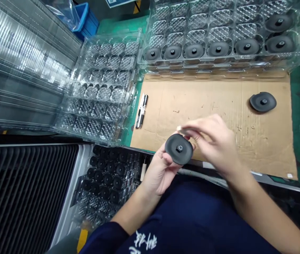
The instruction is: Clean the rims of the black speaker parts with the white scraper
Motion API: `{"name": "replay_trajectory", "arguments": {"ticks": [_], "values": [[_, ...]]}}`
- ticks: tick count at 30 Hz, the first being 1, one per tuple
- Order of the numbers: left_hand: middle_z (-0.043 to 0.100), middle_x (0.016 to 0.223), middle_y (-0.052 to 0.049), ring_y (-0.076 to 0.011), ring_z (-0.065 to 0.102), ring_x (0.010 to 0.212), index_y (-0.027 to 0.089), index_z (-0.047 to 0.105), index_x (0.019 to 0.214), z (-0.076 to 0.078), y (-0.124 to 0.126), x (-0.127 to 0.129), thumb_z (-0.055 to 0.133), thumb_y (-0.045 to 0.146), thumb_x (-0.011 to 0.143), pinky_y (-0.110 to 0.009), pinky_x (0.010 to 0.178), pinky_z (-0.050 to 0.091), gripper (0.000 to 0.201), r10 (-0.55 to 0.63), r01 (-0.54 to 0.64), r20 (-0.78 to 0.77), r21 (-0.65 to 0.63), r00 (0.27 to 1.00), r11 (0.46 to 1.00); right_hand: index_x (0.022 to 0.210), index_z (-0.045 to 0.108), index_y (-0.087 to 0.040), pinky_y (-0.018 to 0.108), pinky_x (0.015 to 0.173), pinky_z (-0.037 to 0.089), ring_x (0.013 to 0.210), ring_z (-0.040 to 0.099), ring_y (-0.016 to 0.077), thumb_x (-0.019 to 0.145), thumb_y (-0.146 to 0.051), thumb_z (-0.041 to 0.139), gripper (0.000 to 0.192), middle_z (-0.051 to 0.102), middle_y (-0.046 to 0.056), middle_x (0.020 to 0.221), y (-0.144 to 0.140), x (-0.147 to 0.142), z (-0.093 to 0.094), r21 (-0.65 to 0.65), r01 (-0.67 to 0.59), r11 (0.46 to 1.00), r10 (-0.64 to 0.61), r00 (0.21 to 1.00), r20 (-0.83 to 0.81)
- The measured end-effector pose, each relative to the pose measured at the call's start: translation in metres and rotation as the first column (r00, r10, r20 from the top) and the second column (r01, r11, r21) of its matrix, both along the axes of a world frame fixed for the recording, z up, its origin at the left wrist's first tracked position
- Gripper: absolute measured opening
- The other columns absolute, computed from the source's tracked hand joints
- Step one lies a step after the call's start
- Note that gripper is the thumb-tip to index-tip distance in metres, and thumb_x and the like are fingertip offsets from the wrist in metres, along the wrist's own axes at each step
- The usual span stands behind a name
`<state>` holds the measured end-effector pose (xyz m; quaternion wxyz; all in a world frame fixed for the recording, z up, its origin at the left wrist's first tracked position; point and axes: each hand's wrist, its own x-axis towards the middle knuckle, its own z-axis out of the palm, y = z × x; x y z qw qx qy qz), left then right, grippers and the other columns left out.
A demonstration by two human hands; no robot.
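Note:
My left hand (160,168) grips a round black dish-shaped part (178,155) with a small metal-tipped post at its centre, its face turned up toward me. Just above the part's far edge, my right hand (213,137) has its fingers bent together in a pinch and is slightly blurred. A small whitish tip shows at those fingers; whether it is a held thing or a fingertip cover cannot be made out. Another black dish-shaped part (263,102) lies on the cardboard sheet (218,95) to the right.
A clear plastic tray (210,58) at the back holds several black parts in its near row and right side. Another clear tray (99,81) stands left, beside tall stacked trays (25,53). Pens (141,111) lie on the cardboard. A blue bin (86,21) is behind.

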<state>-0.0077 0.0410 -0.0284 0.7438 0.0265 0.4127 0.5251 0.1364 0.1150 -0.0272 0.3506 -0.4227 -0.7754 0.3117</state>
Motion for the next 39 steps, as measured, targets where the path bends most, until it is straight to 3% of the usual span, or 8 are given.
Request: {"name": "replay_trajectory", "arguments": {"ticks": [3,8,13,19,26,33,35,39], "values": [[0.051,0.133,-0.011,-0.0291,0.053,0.117,0.022,0.053,0.122,-0.001,0.002,-0.007,0.071,0.041,0.071,-0.040,0.102,0.040,0.057,0.068,-0.068,0.002,0.095,0.998,0.993,0.091,0.068,-0.023,0.029,0.068,0.041,0.071,0.055,0.0150,0.087,-0.029,0.054,0.015,0.069,0.001,0.083,0.000,0.018,-0.037,-0.162,0.191,0.968,-0.173,0.978,0.120],[0.052,0.133,-0.011,-0.0293,0.052,0.118,0.022,0.050,0.126,-0.004,0.004,-0.009,0.068,0.038,0.076,-0.042,0.104,0.039,0.056,0.068,-0.066,-0.022,0.099,0.997,0.993,0.095,0.068,-0.021,0.028,0.063,0.044,0.067,0.057,0.0146,0.088,-0.033,0.051,0.022,0.068,0.003,0.087,-0.022,0.035,-0.068,-0.436,0.155,0.886,-0.103,0.985,0.142],[0.057,0.128,-0.008,-0.0261,0.054,0.116,0.025,0.048,0.129,-0.003,0.006,0.002,0.070,0.037,0.075,-0.038,0.099,0.044,0.060,0.028,-0.024,-0.036,0.126,0.999,0.992,0.101,0.066,-0.025,0.026,0.063,0.044,0.073,0.057,0.0129,0.086,-0.026,0.055,0.018,0.065,0.001,0.093,-0.020,0.010,-0.009,-0.307,0.227,0.924,-0.250,0.968,-0.038],[0.058,0.126,-0.006,-0.0226,0.056,0.113,0.026,0.053,0.124,-0.004,0.002,-0.006,0.072,0.033,0.073,-0.028,0.093,0.049,0.056,0.038,-0.021,-0.132,0.128,0.990,0.992,0.093,0.068,-0.022,0.022,0.062,0.043,0.069,0.056,0.0095,0.086,-0.016,0.054,0.017,0.062,-0.001,0.078,-0.017,-0.003,0.022,-0.234,-0.216,0.948,0.189,0.973,-0.133],[0.053,0.131,-0.002,-0.0257,0.055,0.116,0.029,0.053,0.123,-0.003,-0.005,-0.014,0.071,0.046,0.069,-0.035,0.101,0.044,0.060,-0.007,0.005,0.012,0.181,1.000,0.984,0.097,0.068,-0.021,0.035,0.077,0.043,0.084,0.056,0.0189,0.085,-0.025,0.056,0.018,0.065,0.006,0.094,-0.016,0.047,-0.069,-0.063,0.286,0.956,-0.267,0.939,0.218],[0.053,0.125,-0.008,-0.0250,0.064,0.099,0.030,0.044,0.131,-0.002,-0.013,-0.009,0.039,0.062,0.084,-0.036,0.084,0.054,0.057,-0.158,0.181,-0.103,0.276,0.982,0.944,0.103,0.065,-0.022,0.041,0.096,0.040,0.115,0.048,0.0240,0.083,-0.014,0.053,0.025,0.049,0.010,0.123,-0.041,0.024,-0.056,0.036,0.408,0.912,-0.410,0.910,0.061],[0.051,0.127,-0.008,-0.0243,0.063,0.099,0.035,0.033,0.137,-0.005,-0.016,-0.011,0.054,0.051,0.083,-0.038,0.083,0.054,0.060,-0.103,0.288,-0.439,0.378,0.892,0.880,0.104,0.064,-0.022,0.039,0.096,0.041,0.114,0.049,0.0222,0.084,-0.013,0.051,0.025,0.051,0.009,0.121,-0.047,0.018,-0.050,-0.033,0.312,0.949,-0.312,0.950,0.006],[0.049,0.128,-0.011,-0.0267,0.052,0.115,0.038,0.007,0.144,-0.014,-0.024,-0.019,0.076,0.020,0.069,-0.049,0.098,0.043,0.104,0.235,0.612,-0.897,0.429,0.374,0.665,0.112,0.059,-0.023,0.040,0.094,0.041,0.107,0.053,0.0208,0.084,-0.012,0.053,0.031,0.059,0.006,0.110,-0.060,0.017,-0.051,-0.110,0.196,0.974,-0.197,0.980,-0.002]]}}
